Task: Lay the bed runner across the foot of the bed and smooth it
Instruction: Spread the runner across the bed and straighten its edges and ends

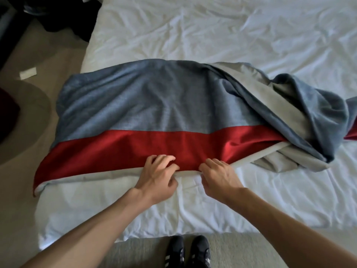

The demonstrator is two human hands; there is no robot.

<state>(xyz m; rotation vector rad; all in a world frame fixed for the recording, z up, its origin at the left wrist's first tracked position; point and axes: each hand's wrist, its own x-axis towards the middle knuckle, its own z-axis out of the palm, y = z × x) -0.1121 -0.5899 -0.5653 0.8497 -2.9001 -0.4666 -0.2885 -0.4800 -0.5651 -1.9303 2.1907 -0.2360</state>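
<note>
The bed runner [135,105] is spread over the foot end of the bed [212,35]. The bed's creased white sheet is left showing beyond the runner's far edge and below its near edge. The runner is made up of a wide blue-grey band on its far side and a red band along its near side, and a pale grey backing is exposed at the near hem. Its left portion is laid fairly flat and draped over the side of the bed. Its right portion is bunched and twisted into a heap, with the grey backing turned up.

The left hand [157,176] is placed at the runner's near hem, about midway along the flat portion. Its grip is closed on the fabric: the fingers are curled onto the red band and the thumb is set just below the hem, so the edge is pinched. The right hand [218,176] is set just to the right along the same hem, with a small gap kept between the two hands. Its grip is likewise closed, with the fingers curled round the hem and their tips hidden under the fabric.

Nearer than the runner, past the end of the bed, a pair of dark shoes [187,250] with white stripes is seen on pale carpet [241,248]. To the left of the runner, a small white slip of paper [28,72] is lying on the floor. Beyond the runner's far left corner, dark clothing [58,16] is heaped.
</note>
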